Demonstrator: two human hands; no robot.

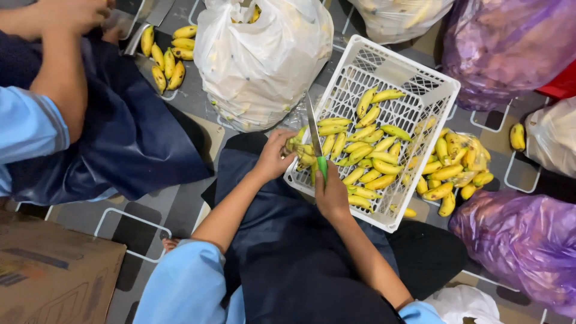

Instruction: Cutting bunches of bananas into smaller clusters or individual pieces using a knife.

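Note:
My left hand [275, 155] grips a bunch of small yellow-green bananas [301, 153] at the near-left corner of a white plastic crate [420, 90]. My right hand [331, 193] holds a knife [314, 133] by its green handle, the long blade pointing up and away over the bunch. Several loose small bananas [366, 156] lie inside the crate. I sit on the floor in a dark blue apron and light blue sleeves.
A white bag of bananas [261, 60] stands left of the crate. More bananas [453, 171] lie in clear plastic to its right, and purple bags [522, 240] beyond. A co-worker's arm [60, 72] and dark apron are at left, a banana pile [168, 57] nearby, a cardboard box [54, 270] at bottom left.

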